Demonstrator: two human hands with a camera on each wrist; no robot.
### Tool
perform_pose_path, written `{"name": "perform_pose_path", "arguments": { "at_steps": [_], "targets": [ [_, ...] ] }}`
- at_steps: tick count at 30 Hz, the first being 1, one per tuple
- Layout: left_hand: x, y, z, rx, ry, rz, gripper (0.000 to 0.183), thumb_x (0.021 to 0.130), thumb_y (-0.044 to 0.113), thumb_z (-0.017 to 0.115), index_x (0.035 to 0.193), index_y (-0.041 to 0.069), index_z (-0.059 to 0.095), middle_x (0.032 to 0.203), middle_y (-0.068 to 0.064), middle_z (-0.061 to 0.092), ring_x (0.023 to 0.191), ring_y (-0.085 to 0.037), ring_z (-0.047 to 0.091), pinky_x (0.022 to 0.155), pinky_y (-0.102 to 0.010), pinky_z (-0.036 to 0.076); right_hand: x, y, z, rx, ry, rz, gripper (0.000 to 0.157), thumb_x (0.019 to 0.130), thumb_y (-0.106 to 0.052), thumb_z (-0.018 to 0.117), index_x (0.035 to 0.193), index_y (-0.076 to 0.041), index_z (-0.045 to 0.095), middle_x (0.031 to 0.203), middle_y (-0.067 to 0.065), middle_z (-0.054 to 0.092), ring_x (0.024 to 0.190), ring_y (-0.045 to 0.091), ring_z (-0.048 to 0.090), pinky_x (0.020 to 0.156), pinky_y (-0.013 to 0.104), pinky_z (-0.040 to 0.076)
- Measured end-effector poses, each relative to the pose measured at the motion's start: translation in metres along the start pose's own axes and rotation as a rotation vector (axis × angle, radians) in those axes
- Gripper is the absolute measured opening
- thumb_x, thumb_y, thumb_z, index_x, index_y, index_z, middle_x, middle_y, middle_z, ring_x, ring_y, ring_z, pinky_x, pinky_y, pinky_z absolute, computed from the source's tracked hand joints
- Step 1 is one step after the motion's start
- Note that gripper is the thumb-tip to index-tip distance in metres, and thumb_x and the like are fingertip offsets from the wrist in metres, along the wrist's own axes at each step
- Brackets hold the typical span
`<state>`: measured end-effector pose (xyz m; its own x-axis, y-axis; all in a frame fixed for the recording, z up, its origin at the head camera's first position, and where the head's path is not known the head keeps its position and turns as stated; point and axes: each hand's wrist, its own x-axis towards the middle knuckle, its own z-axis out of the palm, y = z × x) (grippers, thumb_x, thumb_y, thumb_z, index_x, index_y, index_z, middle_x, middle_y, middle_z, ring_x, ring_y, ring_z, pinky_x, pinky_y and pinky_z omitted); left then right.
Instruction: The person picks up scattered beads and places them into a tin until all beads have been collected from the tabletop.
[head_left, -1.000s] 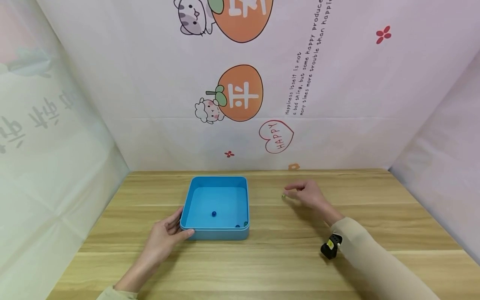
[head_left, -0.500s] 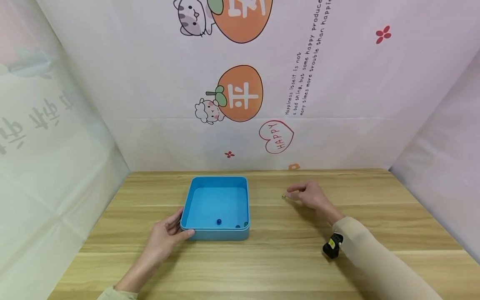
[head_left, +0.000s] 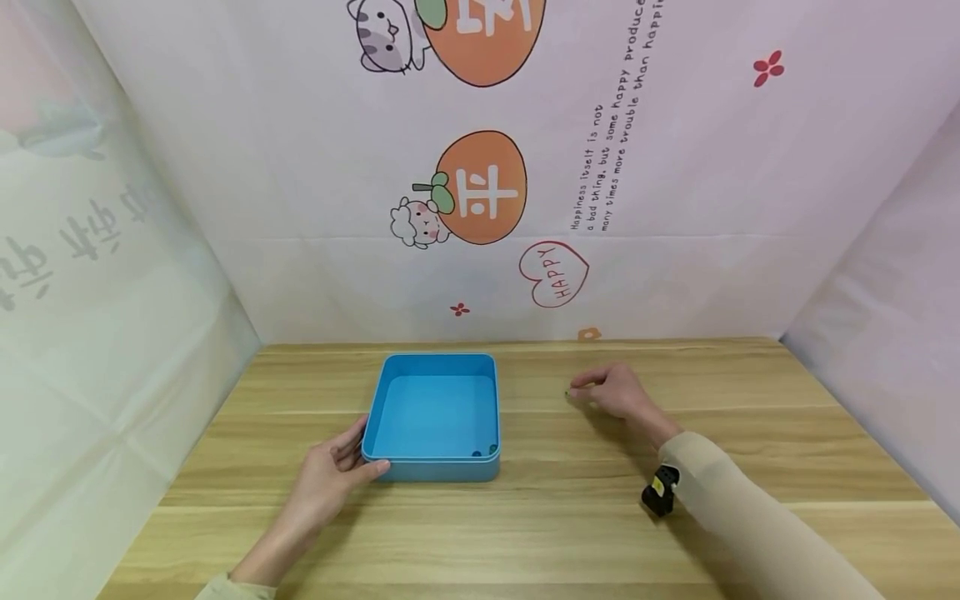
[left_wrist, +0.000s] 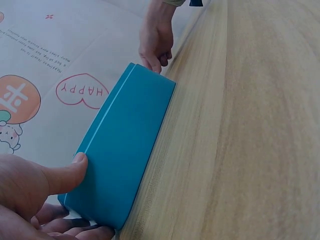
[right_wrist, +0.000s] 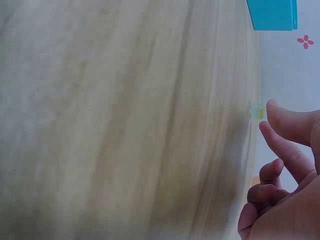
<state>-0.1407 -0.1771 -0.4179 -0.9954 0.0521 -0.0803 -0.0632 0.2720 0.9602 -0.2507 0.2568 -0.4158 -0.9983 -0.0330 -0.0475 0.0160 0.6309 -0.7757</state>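
My left hand [head_left: 327,477] grips the front left corner of a square blue box [head_left: 431,471], thumb on the front wall and fingers round the left side. Two marbles show low in its front right corner: a blue marble [head_left: 476,454] and a green marble [head_left: 492,449]. To the right of the box, my right hand [head_left: 617,392] reaches down to the table. A clear yellow-green marble [right_wrist: 257,111] lies just ahead of its thumb and index fingertips, which stand slightly apart. The other fingers of that hand are curled in.
The wooden table [head_left: 480,542] is bounded by a printed cloth backdrop [head_left: 337,283] at the back and cloth at both sides. A black wrist device [head_left: 660,492] hangs under the right sleeve [head_left: 738,500].
The loose blue marble has rolled toward the box's front wall and out of sight. My right fingertips drew back slightly from the yellow-green marble, then came forward to it. The left hand stays put.
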Motion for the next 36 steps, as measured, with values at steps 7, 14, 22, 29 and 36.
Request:
{"name": "perform_pose_path", "arguments": {
  "at_steps": [7, 14, 22, 29, 36],
  "targets": [
    [0.0011, -0.0007, 0.0001, 0.002, -0.003, 0.007, 0.083, 0.094, 0.01, 0.083, 0.162, 0.001, 0.037, 0.161, -0.025, 0.038, 0.143, -0.038, 0.047, 0.104, -0.037, 0.053, 0.0019, -0.0023, 0.0012, -0.031, -0.015, -0.003, 0.018, 0.093, -0.012, 0.082, 0.108, -0.001, 0.081, 0.122, 0.021, 0.073, 0.112, 0.036, 0.062, 0.094, 0.051, 0.052],
    [-0.0013, -0.0006, 0.0004, -0.003, 0.007, 0.005, 0.081, 0.094, 0.009, 0.083, 0.161, 0.002, 0.039, 0.16, -0.025, 0.04, 0.142, -0.038, 0.048, 0.104, -0.037, 0.053, 0.0034, 0.0013, 0.0034, -0.05, -0.024, -0.008, 0.016, 0.094, -0.013, 0.081, 0.106, -0.001, 0.082, 0.119, 0.019, 0.074, 0.113, 0.036, 0.063, 0.097, 0.052, 0.052],
    [0.0011, -0.0017, 0.0011, 0.001, -0.006, 0.022, 0.081, 0.094, 0.008, 0.082, 0.161, 0.0, 0.038, 0.16, -0.028, 0.039, 0.142, -0.041, 0.046, 0.104, -0.039, 0.053, 0.0005, 0.0004, 0.0041, -0.049, -0.02, 0.0, 0.016, 0.095, -0.014, 0.081, 0.106, -0.002, 0.082, 0.121, 0.02, 0.073, 0.112, 0.036, 0.062, 0.096, 0.052, 0.052],
    [0.0006, -0.0015, 0.0017, 0.003, -0.006, 0.016, 0.082, 0.094, 0.008, 0.082, 0.161, 0.0, 0.037, 0.16, -0.029, 0.039, 0.142, -0.041, 0.046, 0.104, -0.038, 0.053, -0.0028, -0.0025, 0.0052, -0.047, -0.029, -0.005, 0.016, 0.094, -0.015, 0.082, 0.103, -0.003, 0.083, 0.119, 0.019, 0.074, 0.107, 0.033, 0.063, 0.089, 0.048, 0.053],
    [-0.0005, 0.0002, 0.0015, -0.016, -0.013, 0.029, 0.081, 0.094, 0.007, 0.082, 0.161, -0.001, 0.037, 0.16, -0.029, 0.038, 0.143, -0.041, 0.045, 0.105, -0.037, 0.053, -0.0025, -0.004, 0.0052, -0.023, -0.019, -0.019, 0.017, 0.094, -0.016, 0.082, 0.105, -0.003, 0.082, 0.118, 0.017, 0.074, 0.101, 0.028, 0.06, 0.08, 0.037, 0.05]
  ]
}}
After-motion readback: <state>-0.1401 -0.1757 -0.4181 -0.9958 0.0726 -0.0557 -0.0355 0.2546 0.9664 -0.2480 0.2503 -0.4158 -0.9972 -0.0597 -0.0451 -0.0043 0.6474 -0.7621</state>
